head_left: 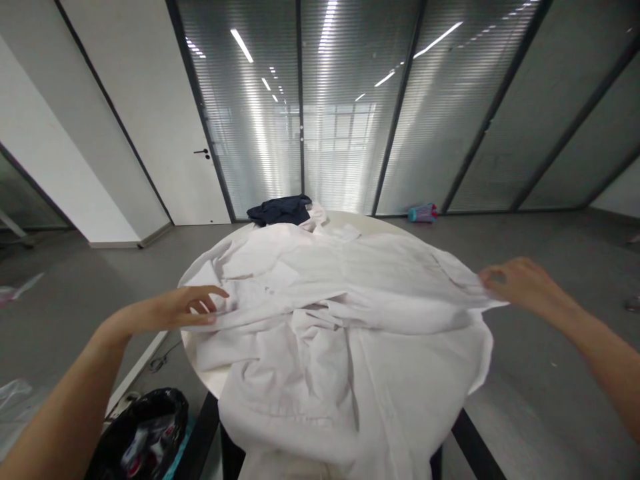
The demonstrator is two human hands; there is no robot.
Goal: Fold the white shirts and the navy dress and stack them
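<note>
A large white garment [400,287] with long folds and seams is spread over a round table [215,380], its lower part hanging over the near edge. My right hand [515,283] pinches the garment at the far right, drawing a corner out past the table's rim. On the left side, my left hand [197,308] rests over the cloth with its fingers apart and slightly bent. Creases bunch up across the garment's middle, between the two hands. Most of the tabletop is hidden under the fabric.
Dark blue cloth [280,210] lies on the table's far edge beside some pale fabric [316,215]. A bin with a black liner [170,407] stands at the lower left. A blue and pink container [423,213] is on the floor near the glass wall [340,133].
</note>
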